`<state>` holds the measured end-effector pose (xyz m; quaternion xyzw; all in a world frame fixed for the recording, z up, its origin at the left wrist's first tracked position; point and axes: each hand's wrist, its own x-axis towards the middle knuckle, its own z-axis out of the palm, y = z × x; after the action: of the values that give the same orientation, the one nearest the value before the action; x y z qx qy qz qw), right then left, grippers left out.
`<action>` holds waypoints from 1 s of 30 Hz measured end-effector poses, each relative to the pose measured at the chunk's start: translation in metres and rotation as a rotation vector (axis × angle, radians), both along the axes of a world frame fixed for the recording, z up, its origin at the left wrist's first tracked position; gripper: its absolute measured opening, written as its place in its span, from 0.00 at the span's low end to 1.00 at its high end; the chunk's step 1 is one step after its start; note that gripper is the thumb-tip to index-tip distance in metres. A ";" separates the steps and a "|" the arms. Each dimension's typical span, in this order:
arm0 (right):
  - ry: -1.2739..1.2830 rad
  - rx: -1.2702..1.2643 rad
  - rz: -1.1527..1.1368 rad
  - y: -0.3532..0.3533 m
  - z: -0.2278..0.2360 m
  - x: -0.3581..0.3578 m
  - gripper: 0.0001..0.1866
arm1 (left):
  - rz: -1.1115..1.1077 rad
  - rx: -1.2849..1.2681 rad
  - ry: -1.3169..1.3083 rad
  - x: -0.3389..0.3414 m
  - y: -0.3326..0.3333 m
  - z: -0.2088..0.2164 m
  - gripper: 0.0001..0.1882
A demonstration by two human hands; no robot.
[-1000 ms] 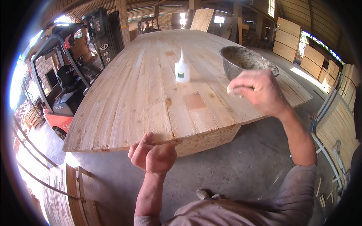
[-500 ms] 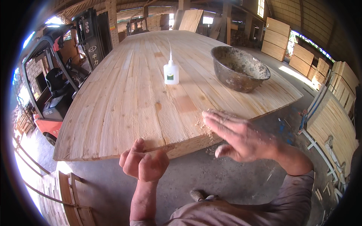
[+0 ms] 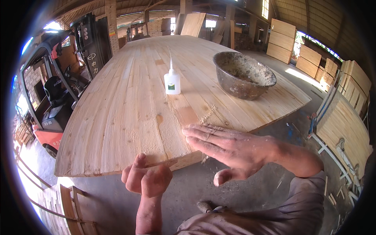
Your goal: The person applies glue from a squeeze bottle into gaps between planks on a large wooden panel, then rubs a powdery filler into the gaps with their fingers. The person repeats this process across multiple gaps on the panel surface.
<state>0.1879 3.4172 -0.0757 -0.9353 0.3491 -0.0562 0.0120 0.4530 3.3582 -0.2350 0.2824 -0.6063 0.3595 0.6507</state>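
Observation:
My right hand (image 3: 225, 147) lies flat with fingers stretched out over the near edge of a large wooden panel (image 3: 113, 117), its thumb apart below the edge. Pale sawdust (image 3: 209, 114) sits in a small ridge just beyond its fingers. At the same edge, farther left, my left hand (image 3: 147, 180) is closed with curled fingers, one fingertip reaching up to the board. What it holds, if anything, is hidden. Loose dust is scattered on the surface beyond it. A clear squeeze bottle (image 3: 172, 85) with a long thin nozzle stands upright in the panel's middle.
A dirty, crusted metal bowl (image 3: 243, 88) rests on the panel's right side. To the left is a forklift (image 3: 51, 105) in red and black. Stacked timber (image 3: 56, 205) lies at lower left, and boards on a metal rack (image 3: 340, 125) are at the right.
My right hand has swept left along the near edge, and a ridge of sawdust now shows beyond it. My left hand keeps its place at the edge. The whole view has shifted slightly.

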 end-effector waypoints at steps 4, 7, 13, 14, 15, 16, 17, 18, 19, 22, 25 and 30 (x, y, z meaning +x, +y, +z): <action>0.017 0.165 -0.201 -0.010 -0.003 -0.013 0.64 | -0.065 -0.016 0.038 -0.004 0.000 0.002 0.21; 0.150 0.058 0.040 -0.011 -0.014 -0.009 0.63 | -0.022 -0.046 0.032 -0.004 -0.002 0.003 0.19; 0.101 0.170 -0.418 -0.089 -0.018 -0.041 0.60 | -0.042 -0.058 0.028 -0.005 -0.004 0.005 0.25; 0.025 0.157 -0.542 -0.107 -0.016 -0.045 0.60 | -0.058 -0.059 0.024 -0.005 -0.004 0.005 0.27; 0.073 0.222 -0.689 -0.126 -0.011 -0.044 0.60 | -0.083 -0.047 0.017 -0.006 -0.004 0.005 0.28; 0.010 0.236 -0.704 -0.140 -0.006 -0.044 0.59 | -0.122 -0.049 0.021 -0.007 -0.004 0.005 0.28; -0.116 0.413 -0.792 -0.148 -0.001 -0.048 0.61 | -0.147 -0.049 0.030 -0.007 -0.004 0.005 0.28; -0.285 0.581 -0.792 -0.156 0.004 -0.046 0.63 | -0.159 -0.049 0.043 -0.006 -0.004 0.005 0.28; -0.508 0.632 -0.737 -0.159 0.004 -0.043 0.66 | -0.136 -0.039 0.045 -0.006 -0.004 0.004 0.26; -0.803 0.339 -0.534 -0.165 0.006 -0.027 0.74 | -0.068 -0.036 0.026 -0.003 -0.002 0.001 0.24; -0.891 0.320 -0.432 -0.181 -0.002 -0.004 0.85 | -0.031 -0.027 0.011 -0.002 -0.001 0.000 0.21; -0.637 0.069 -0.526 -0.223 -0.020 0.015 0.70 | 0.014 -0.005 0.010 -0.003 0.000 0.003 0.21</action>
<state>0.2028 3.1941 -0.0955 -0.7490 0.5567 -0.3324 0.1360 0.4502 3.3586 -0.2322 0.2866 -0.6001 0.3642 0.6520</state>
